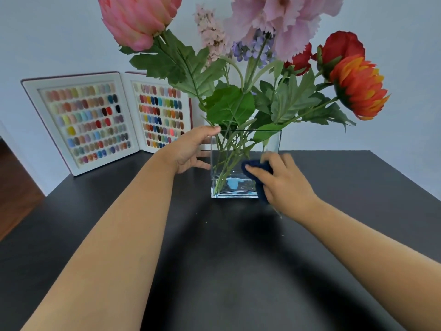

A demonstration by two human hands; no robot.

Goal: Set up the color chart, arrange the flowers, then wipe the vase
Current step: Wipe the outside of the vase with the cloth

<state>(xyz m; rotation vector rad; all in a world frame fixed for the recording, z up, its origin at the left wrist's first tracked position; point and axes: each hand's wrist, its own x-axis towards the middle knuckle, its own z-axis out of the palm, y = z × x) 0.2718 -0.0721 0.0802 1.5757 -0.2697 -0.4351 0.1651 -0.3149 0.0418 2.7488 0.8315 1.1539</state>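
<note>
Black table (pixel 214 259), pale wall behind: you're at the vase (pixel 229 187) with a cloth (pixel 259 172).

The square glass vase stands mid-table, holding the flowers (pixel 262 44), their stems crossing inside it. Your left hand (pixel 191 149) steadies it, thumb hooked over the near left corner of the rim, fingers spread loosely against the left wall. Your right hand (pixel 279 177) is curled closed around the dark blue cloth, pressing it to the front glass low on the right. The chart (pixel 95 120) stands open and upright at the back left, against the wall.
</note>
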